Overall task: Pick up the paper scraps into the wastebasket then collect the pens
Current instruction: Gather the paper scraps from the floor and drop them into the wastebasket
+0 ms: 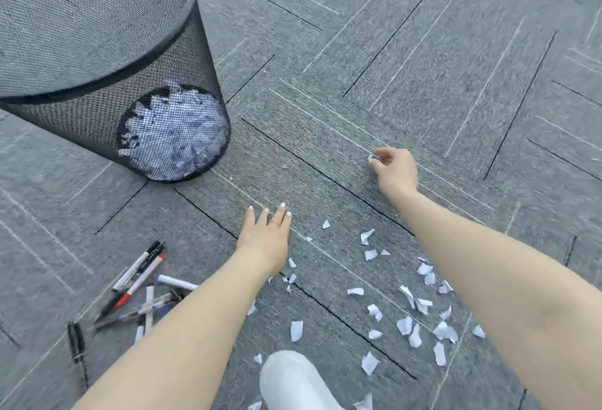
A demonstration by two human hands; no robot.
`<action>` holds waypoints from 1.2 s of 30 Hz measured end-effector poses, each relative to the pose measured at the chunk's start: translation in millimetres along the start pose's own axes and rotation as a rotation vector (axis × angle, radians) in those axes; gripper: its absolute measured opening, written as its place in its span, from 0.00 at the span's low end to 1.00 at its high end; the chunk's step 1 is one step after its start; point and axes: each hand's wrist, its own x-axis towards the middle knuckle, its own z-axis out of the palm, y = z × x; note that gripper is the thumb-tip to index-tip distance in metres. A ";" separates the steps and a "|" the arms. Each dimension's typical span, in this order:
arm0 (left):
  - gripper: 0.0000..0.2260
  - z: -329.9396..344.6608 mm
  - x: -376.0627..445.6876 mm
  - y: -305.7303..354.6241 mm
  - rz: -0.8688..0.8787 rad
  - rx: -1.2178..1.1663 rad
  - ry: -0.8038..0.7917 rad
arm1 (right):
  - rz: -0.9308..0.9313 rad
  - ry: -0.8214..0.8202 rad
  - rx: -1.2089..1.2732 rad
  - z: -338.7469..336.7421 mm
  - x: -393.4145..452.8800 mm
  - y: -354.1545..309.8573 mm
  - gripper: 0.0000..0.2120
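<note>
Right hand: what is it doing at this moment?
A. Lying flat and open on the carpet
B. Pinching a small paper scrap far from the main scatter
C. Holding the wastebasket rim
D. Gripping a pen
B: the right hand has its fingers curled around a small paper scrap on the carpet, beyond the scattered scraps; the left hand is the flat one.

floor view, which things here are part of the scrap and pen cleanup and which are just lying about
Part of the job:
paper scraps on the carpet
mesh wastebasket, scraps already inside
pens
right hand, pinching a scrap
left hand, flat on the carpet

Just there:
white shoe
grey carpet
</note>
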 end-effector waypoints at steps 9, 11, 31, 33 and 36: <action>0.31 7.1 0.1 -3.6 0.028 0.029 0.041 | -0.151 0.071 -0.214 8.7 6.7 -0.2 0.07; 0.31 8.3 0.8 -4.5 0.030 0.028 0.046 | -0.174 0.019 -0.196 4.2 6.0 -3.5 0.06; 0.29 18.4 2.6 -3.1 0.008 -0.111 0.212 | -0.637 -0.298 -0.349 -16.0 -112.4 78.5 0.11; 0.22 16.5 4.4 -1.8 0.014 -0.226 0.363 | -0.655 -0.263 -0.336 -15.0 -116.5 86.1 0.10; 0.21 10.8 16.4 14.9 0.170 -0.294 0.485 | -0.624 -0.175 -0.287 -11.8 -124.8 89.9 0.06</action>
